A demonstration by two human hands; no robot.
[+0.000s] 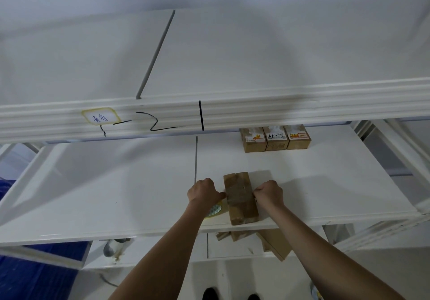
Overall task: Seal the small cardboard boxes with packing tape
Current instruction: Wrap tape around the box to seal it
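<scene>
A small brown cardboard box (240,198) lies lengthwise near the front edge of the white shelf (116,195). A strip of clear packing tape (239,196) runs across its top. My left hand (204,191) is at the box's left side, fingers curled, pinching the tape there. My right hand (270,193) is at the box's right side, fingers curled on the tape end. The tape roll (215,210), yellowish with a shiny core, lies under my left wrist, mostly hidden.
Three small labelled boxes (275,137) stand in a row at the back right of the shelf. An upper shelf's front rail (209,115) with black marker lines overhangs. More cardboard pieces (274,241) lie on the level below. Blue tarp (35,276) at lower left.
</scene>
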